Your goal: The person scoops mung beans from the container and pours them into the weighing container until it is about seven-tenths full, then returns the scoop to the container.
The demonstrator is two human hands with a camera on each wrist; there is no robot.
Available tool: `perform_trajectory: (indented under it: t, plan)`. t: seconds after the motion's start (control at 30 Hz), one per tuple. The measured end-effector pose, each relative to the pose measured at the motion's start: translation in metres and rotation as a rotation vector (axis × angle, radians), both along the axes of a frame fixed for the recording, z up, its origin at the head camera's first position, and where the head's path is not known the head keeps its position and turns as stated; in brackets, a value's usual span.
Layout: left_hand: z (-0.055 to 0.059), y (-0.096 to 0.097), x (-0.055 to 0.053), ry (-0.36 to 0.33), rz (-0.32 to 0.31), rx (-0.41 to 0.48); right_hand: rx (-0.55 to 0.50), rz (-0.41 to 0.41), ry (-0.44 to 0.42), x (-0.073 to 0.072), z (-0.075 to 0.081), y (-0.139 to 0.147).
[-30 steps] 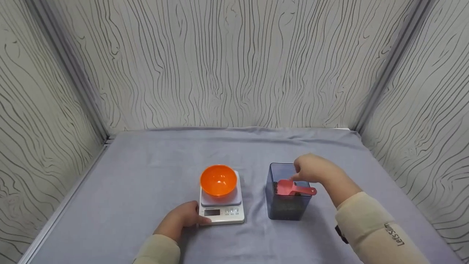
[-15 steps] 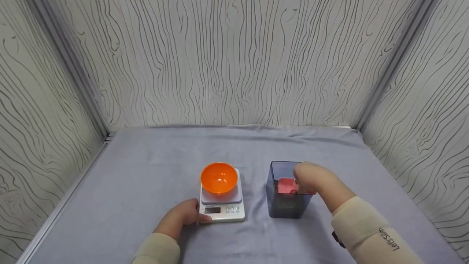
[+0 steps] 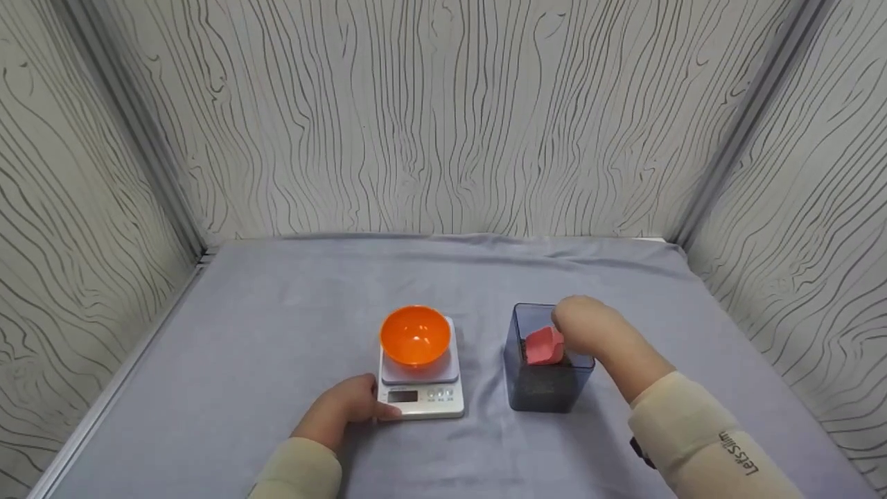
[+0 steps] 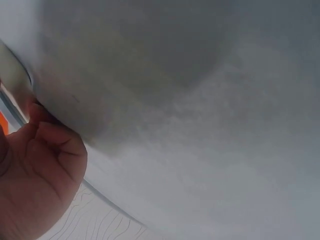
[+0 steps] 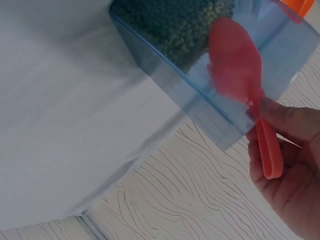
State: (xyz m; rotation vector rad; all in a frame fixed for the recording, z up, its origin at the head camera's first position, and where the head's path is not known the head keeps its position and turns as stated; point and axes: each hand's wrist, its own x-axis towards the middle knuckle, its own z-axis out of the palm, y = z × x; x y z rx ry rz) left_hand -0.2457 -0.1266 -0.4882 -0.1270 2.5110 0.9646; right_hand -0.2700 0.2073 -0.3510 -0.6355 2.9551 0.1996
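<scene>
A white digital kitchen scale point(image 3: 424, 410) lies on the cloth and carries an orange bowl point(image 3: 414, 337). My left hand point(image 3: 353, 400) grips the scale's front left corner, thumb on top near the display, fingers curled at its side. To the right, my right hand point(image 3: 589, 324) holds a pink scoop point(image 3: 543, 346) by its handle, the scoop's head inside the mouth of a clear bluish container point(image 3: 547, 388). Small green beans point(image 5: 175, 25) fill part of that container in the right wrist view. Whether beans sit in the scoop cannot be seen.
A wrinkled grey-lilac cloth point(image 3: 291, 291) covers the table. Wood-patterned panels point(image 3: 429, 118) stand behind and on both sides, with grey metal strips point(image 3: 132, 125) along their corners.
The right hand moved from beside the scoop onto its handle and took hold of it. The scoop is now lifted off the container's rim and tilted. The left hand stays at the scale.
</scene>
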Motion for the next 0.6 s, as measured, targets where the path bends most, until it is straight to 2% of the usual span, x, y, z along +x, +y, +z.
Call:
perform_trajectory:
  t: [0.17,0.3,0.47,0.6]
  plan:
    - [0.000,-0.001,0.000,0.000,-0.006,-0.015,0.021,0.085,0.030,0.003,0.018,0.001]
    - [0.001,0.000,0.000,-0.005,-0.006,-0.013,0.038,0.123,0.065,0.005,0.025,0.001]
    - [0.002,0.000,0.000,-0.013,-0.009,-0.012,0.075,0.092,0.027,0.005,0.023,-0.002]
    - [0.002,0.000,0.000,-0.009,-0.014,-0.010,0.066,0.082,-0.006,0.003,0.015,-0.003]
